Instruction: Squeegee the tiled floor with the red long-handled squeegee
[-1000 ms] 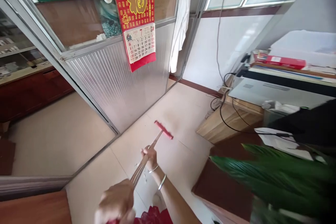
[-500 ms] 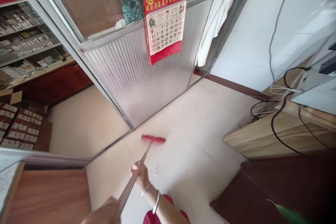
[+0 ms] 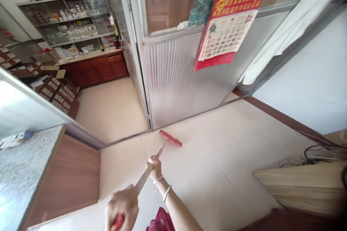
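Observation:
A long-handled mop [image 3: 143,179] slants down across the floor, its narrow red head [image 3: 170,138] resting on the pale tiles close to the metal partition's foot. Wrapped around the red end of the handle, my left hand [image 3: 122,205] is closed at the lower left. Farther down the shaft, my right hand [image 3: 154,168] is closed around it too, with a bangle and a thin bracelet on the wrist.
A ribbed metal partition [image 3: 179,79] with a hanging calendar [image 3: 226,36] stands ahead. Left are a doorway, stacked cartons [image 3: 61,97] and a stone-topped counter [image 3: 29,162]. Black cables [image 3: 306,157] lie beside a wooden panel [image 3: 292,184] at the right.
My view has turned left, showing more of the shelves and counter. The mop head has turned and sits closer to the doorway corner; both hands keep hold of the handle.

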### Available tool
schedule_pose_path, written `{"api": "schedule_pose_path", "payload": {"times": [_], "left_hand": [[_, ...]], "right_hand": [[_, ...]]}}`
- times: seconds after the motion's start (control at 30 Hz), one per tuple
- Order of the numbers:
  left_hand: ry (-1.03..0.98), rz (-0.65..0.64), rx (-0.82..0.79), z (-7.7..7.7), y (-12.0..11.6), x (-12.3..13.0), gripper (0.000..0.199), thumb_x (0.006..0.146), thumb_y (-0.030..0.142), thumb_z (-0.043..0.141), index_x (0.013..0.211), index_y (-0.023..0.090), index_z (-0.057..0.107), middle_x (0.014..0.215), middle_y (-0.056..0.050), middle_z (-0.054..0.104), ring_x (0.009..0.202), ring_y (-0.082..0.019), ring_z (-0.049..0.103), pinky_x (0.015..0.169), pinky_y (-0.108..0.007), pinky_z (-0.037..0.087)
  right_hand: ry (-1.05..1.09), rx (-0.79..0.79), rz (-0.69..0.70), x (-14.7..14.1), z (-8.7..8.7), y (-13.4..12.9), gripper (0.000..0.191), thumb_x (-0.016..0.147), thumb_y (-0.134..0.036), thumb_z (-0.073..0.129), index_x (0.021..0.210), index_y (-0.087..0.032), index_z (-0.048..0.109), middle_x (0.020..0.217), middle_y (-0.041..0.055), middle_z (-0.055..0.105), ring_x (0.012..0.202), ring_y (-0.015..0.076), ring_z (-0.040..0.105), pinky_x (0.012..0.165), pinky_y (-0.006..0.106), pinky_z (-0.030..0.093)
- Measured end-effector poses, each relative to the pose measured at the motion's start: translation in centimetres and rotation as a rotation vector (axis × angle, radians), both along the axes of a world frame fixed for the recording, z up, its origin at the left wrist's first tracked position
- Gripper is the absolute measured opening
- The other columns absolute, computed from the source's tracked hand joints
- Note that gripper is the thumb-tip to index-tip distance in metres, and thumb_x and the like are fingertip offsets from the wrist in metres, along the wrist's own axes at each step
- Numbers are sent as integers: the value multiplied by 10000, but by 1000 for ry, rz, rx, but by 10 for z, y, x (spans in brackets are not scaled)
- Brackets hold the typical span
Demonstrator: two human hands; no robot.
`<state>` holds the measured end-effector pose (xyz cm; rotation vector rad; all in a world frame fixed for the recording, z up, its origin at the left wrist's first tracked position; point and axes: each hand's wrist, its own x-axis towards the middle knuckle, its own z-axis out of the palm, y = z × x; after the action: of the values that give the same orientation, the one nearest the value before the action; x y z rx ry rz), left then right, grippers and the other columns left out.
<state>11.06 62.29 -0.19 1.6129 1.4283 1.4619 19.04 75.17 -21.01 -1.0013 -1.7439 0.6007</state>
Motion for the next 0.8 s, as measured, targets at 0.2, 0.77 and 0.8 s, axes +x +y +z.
{"api": "schedule_pose_path", "payload": {"times": [0.2,0.77,0.8], "left_hand": [[-42,100,-1,7,-48,-60,366,942,102,453,702,216,201,599,43,290,555,-95,304,632,-254,394],[268,691,-46,3,-265,-173,285,921,129,524,660,216,450,573,22,413,511,-123,425,528,-275,429],[267,760,-56,15,-280,-172,258,921,173,555,671,221,517,570,18,437,490,-127,432,493,-275,427]], "right_hand": [[2,-91,291,-93,-52,-19,266,656,-127,497,524,-235,292,498,-44,395,529,136,440,543,259,346],[-10,-254,936,-326,-57,-271,236,552,-118,489,498,-226,286,496,-46,362,518,128,402,549,263,319],[-17,-248,930,-319,-48,-294,234,557,-123,485,508,-228,281,495,-44,366,516,131,411,552,268,323]]}}
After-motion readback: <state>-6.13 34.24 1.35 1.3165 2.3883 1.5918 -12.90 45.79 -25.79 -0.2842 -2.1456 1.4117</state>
